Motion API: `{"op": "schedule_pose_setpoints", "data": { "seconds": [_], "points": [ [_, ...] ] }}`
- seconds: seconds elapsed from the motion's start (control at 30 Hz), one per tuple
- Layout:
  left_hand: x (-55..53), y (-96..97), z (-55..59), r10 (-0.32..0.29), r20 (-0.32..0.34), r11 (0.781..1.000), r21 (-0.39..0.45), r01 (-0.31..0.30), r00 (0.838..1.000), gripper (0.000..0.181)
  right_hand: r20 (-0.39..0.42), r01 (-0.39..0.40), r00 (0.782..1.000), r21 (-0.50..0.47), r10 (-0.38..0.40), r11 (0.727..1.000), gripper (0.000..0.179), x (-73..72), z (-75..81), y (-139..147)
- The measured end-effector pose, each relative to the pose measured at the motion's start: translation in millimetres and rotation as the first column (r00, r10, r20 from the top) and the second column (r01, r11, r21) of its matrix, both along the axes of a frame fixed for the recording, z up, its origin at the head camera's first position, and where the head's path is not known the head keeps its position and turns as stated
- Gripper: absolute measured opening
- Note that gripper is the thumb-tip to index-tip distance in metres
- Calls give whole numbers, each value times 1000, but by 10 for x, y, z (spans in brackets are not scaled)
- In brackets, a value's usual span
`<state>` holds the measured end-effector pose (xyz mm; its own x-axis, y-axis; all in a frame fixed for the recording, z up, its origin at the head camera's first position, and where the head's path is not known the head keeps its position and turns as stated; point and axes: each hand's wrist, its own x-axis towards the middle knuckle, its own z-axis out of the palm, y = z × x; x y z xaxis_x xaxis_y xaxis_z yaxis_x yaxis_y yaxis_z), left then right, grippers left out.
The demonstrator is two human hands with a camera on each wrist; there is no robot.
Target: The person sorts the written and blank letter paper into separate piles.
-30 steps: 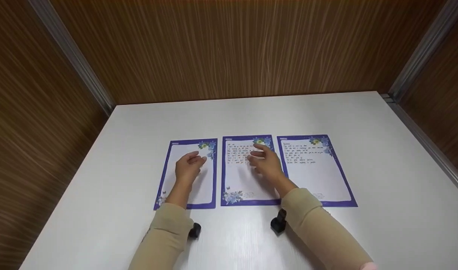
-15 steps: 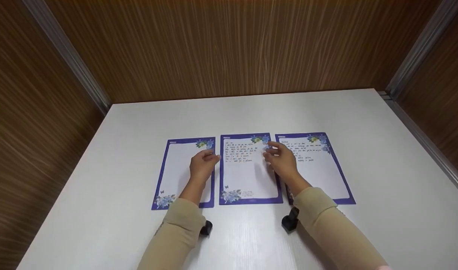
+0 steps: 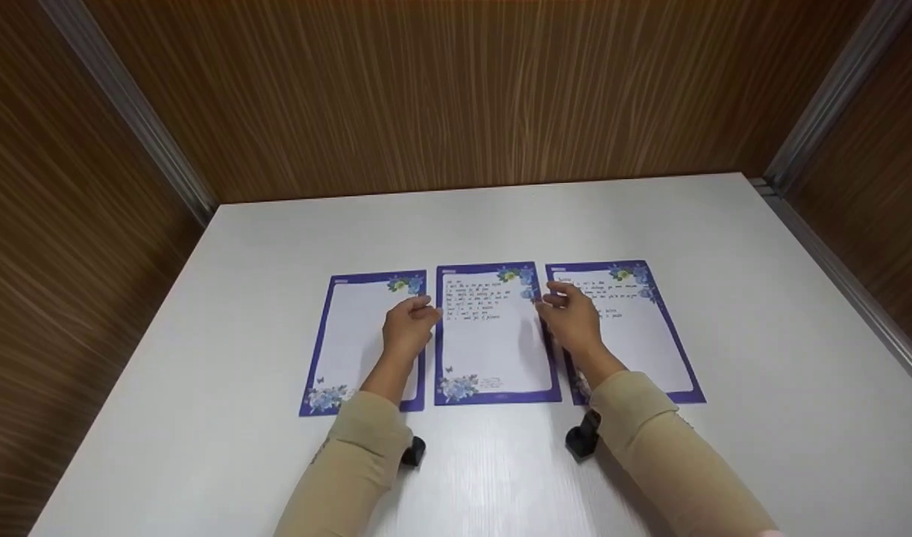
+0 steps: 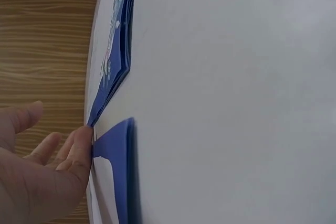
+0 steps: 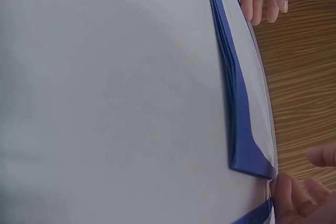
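Note:
Three purple-bordered, flower-printed letter sheets lie side by side on the white table: a left sheet without visible writing, a middle sheet with handwritten lines at its top, and a right sheet, also handwritten. In the wrist views their edges show several layers. My left hand is at the gap between left and middle sheets, fingertips at the middle sheet's left edge. At the opposite edge is my right hand, covering part of the right sheet. Both hands have relaxed fingers, with thumbs apart from them in the wrist views.
The white table meets a wood-grain panel at the back. More such panels with metal trim stand left and right. Black devices sit under both sleeve cuffs.
Both hands have moved right, from over the left and middle sheets to the two sides of the middle sheet. Its handwriting is now uncovered; the sheets look unmoved on the table.

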<state>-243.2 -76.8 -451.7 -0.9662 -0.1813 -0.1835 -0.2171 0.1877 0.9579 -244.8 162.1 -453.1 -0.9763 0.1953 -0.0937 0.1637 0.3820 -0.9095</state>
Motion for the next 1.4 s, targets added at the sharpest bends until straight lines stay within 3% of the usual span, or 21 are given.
{"op": "schedule_pose_setpoints", "data": {
  "seconds": [0.47, 0.73, 1.0, 1.4],
  "points": [
    [-4, 22, 2, 48, -5, 998, 38, -48, 999, 36, -36, 12, 999, -35, -13, 999, 48, -15, -16, 12],
    [9, 40, -12, -8, -55, 986, 167, 17, 998, 46, -19, -12, 1000, -172, 9, 985, 65, -17, -21, 31],
    [10, 55, -34, -44, -68, 996, 80, 50, 997, 51, 53, 1, 999, -190, 9, 982, 64, -20, -31, 38],
    [-8, 107, -32, 11, -42, 999, -52, -13, 999, 36, 114, 4, 993, -140, 12, 990, 47, -7, -29, 120]
  ]
}}
